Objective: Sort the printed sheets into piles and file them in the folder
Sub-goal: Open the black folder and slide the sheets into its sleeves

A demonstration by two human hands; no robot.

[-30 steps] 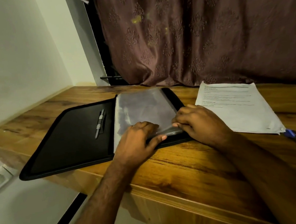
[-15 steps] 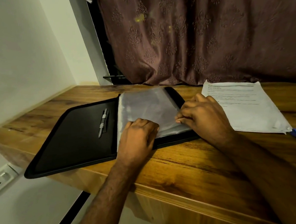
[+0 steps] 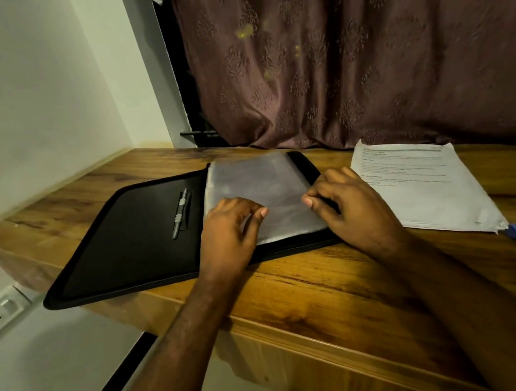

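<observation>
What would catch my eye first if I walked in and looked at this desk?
Probably the open black folder lying flat on the wooden desk, with the left hand and right hand both working at its clear plastic sleeves. Just right of it lies a stack of printed sheets, and a dark patterned curtain hangs behind.

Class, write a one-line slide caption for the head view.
Both hands, left hand and right hand, work the clear sleeves of an open black folder; printed sheets wait alongside.
</observation>
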